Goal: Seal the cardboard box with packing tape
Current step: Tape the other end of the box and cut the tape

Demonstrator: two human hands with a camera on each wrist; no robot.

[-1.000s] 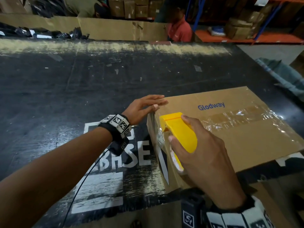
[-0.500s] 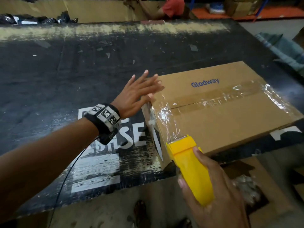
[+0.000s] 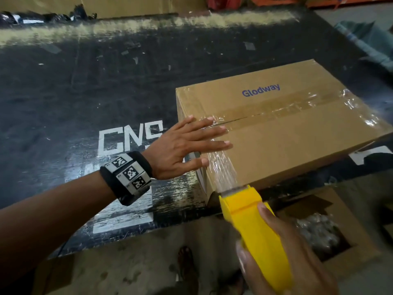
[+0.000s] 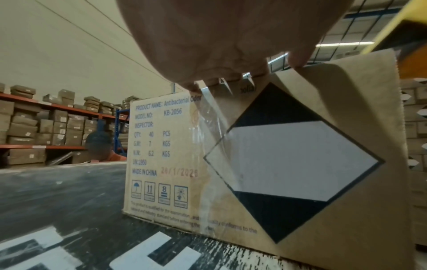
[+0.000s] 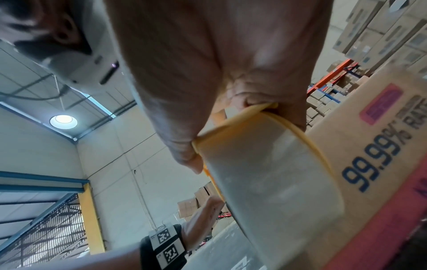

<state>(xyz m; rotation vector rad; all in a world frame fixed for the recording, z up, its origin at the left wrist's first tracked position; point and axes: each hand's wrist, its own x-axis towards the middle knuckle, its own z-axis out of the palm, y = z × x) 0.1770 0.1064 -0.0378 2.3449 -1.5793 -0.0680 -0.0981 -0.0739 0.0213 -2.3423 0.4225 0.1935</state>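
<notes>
A brown cardboard box (image 3: 287, 133) marked "Glodway" lies on the black table (image 3: 85, 92), near its front edge. Clear packing tape (image 3: 287, 111) runs along the top seam and down the near corner. My left hand (image 3: 191, 145) lies flat with straight fingers on the box's near left top edge, pressing the tape; the left wrist view shows those fingertips (image 4: 298, 62) on the box (image 4: 323, 164) edge. My right hand (image 3: 297, 262) grips a yellow tape dispenser (image 3: 253, 231) below the box's front corner, a strip of tape (image 3: 225, 177) stretched from it to the box. The roll (image 5: 265, 173) fills the right wrist view.
An open carton (image 3: 319, 231) with plastic-wrapped items sits on the floor under the table's front edge, at the right. White painted letters (image 3: 127, 137) mark the table left of the box. A green-grey cloth (image 3: 372, 41) lies at the far right. Shelves of cartons (image 4: 46, 124) stand behind.
My right hand has pulled the dispenser off the box top, down past its front corner, drawing tape along. My left hand has slid from the box's left edge onto the taped seam end.
</notes>
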